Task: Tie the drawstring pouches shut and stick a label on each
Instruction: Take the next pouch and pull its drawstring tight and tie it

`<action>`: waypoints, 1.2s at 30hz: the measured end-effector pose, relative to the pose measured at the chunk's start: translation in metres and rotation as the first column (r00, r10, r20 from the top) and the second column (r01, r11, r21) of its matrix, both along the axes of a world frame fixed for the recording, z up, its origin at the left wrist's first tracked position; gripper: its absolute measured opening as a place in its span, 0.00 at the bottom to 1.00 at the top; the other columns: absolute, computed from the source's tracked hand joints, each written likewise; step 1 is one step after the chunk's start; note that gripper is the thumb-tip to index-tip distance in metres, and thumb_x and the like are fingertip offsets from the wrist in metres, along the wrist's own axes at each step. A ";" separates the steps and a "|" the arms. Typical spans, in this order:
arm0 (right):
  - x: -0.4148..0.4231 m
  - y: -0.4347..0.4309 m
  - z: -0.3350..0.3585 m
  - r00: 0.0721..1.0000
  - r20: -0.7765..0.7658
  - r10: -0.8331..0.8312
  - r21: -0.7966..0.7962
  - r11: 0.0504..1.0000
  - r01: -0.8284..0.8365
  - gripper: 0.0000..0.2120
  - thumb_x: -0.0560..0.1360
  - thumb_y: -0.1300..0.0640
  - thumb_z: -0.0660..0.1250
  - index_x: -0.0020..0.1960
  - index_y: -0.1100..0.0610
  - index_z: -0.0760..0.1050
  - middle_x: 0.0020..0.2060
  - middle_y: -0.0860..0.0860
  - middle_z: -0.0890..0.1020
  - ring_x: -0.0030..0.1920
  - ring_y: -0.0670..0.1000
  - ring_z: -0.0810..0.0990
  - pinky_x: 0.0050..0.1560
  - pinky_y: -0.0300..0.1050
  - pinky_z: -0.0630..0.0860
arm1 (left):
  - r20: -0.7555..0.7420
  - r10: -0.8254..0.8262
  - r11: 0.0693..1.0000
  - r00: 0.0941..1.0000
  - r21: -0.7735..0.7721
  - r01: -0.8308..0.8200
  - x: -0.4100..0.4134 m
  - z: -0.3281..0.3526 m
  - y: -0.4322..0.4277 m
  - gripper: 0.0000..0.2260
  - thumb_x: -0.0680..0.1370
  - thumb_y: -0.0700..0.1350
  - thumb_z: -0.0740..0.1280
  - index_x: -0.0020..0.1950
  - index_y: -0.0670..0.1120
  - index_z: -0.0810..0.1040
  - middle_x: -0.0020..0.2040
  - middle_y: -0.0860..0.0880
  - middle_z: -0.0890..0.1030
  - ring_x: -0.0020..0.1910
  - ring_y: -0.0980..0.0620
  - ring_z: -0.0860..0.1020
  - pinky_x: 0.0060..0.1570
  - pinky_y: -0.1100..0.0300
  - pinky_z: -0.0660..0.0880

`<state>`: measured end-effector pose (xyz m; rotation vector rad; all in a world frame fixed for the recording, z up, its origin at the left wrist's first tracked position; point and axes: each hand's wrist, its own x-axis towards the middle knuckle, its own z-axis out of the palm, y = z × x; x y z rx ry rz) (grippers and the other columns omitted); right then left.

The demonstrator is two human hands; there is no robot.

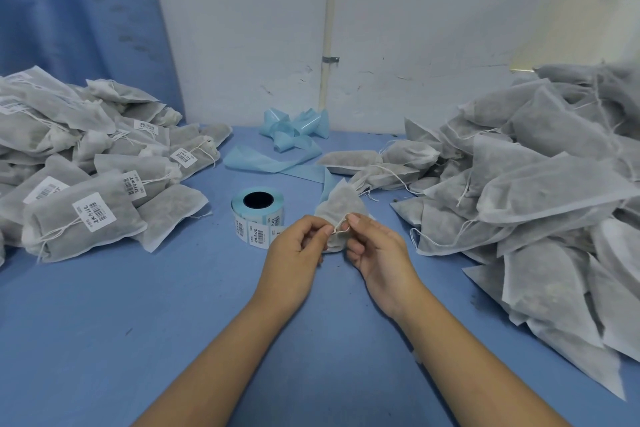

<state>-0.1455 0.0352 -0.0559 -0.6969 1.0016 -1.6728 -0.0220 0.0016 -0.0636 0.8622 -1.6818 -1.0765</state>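
I count two hands in my view, the left hand (298,246) and the right hand (377,250). Between them is one pouch (337,206) with one drawstring (341,227), which both hands pinch. On the one blue surface (173,322) stands one label roll (258,210), and on its free end I can count three labels (259,236). The other pouches lie in two heaps, the left heap (86,166) and the right heap (536,184). On the left heap I count at least seven stuck labels (93,211). The pouches in each heap overlap too much for an exact number. At the back lies one tangled backing strip (287,146)
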 end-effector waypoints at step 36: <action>-0.002 0.004 0.004 0.995 0.099 -0.006 0.024 1.000 0.004 0.05 0.74 0.68 0.65 0.41 0.60 0.74 0.30 0.50 0.80 0.30 0.45 0.79 0.30 0.35 0.75 | -0.051 0.411 0.821 0.910 -0.413 -0.394 0.006 -0.002 0.001 0.20 0.70 0.26 0.64 0.59 0.40 0.75 0.58 0.51 0.66 0.59 0.60 0.70 0.57 0.76 0.65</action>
